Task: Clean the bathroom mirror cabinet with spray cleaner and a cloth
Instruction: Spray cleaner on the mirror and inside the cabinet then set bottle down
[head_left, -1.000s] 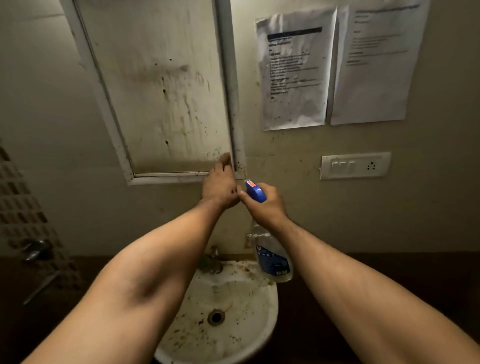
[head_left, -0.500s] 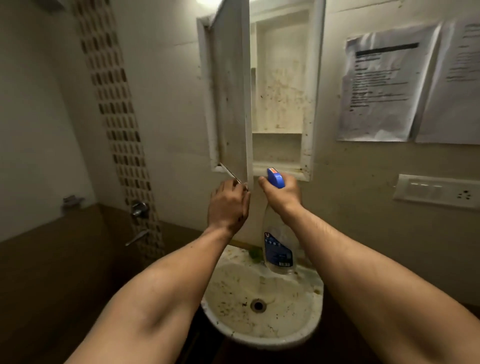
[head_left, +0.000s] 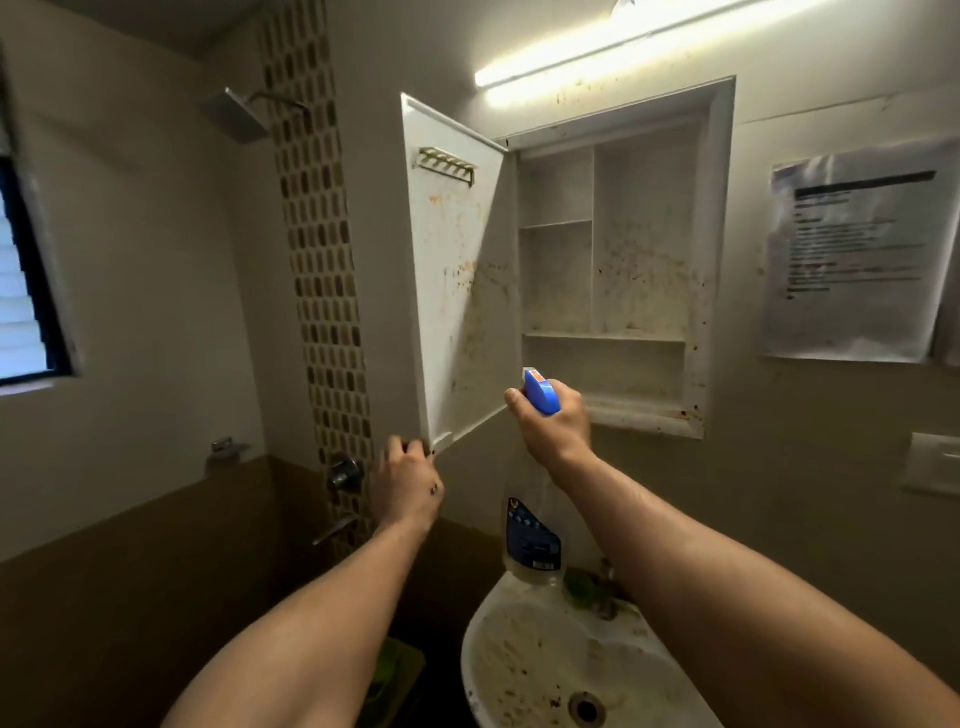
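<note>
The white mirror cabinet (head_left: 644, 270) is set into the wall, and its stained shelves hold nothing. Its door (head_left: 457, 291) is swung wide to the left, showing a spotted inner face with a small hook rail near the top. My left hand (head_left: 408, 488) curls around the door's lower outer corner. My right hand (head_left: 553, 431) is shut on the blue trigger head of the spray bottle (head_left: 532, 540), raised before the cabinet's bottom edge. The clear bottle with its blue label hangs below that hand. A green thing (head_left: 582, 584) lies on the sink's back rim; I cannot tell if it is a cloth.
A dirty white sink (head_left: 483, 649) sits below the cabinet. A shower valve (head_left: 343, 475) and shower head (head_left: 234, 111) are on the left by the mosaic tile strip. A printed paper (head_left: 852, 254) and a switch plate (head_left: 935, 462) are on the right wall. A tube light (head_left: 623, 47) glows above.
My left hand has pulled the cabinet door from shut to wide open toward the left. The view has risen and turned left. My right hand has kept the spray bottle raised.
</note>
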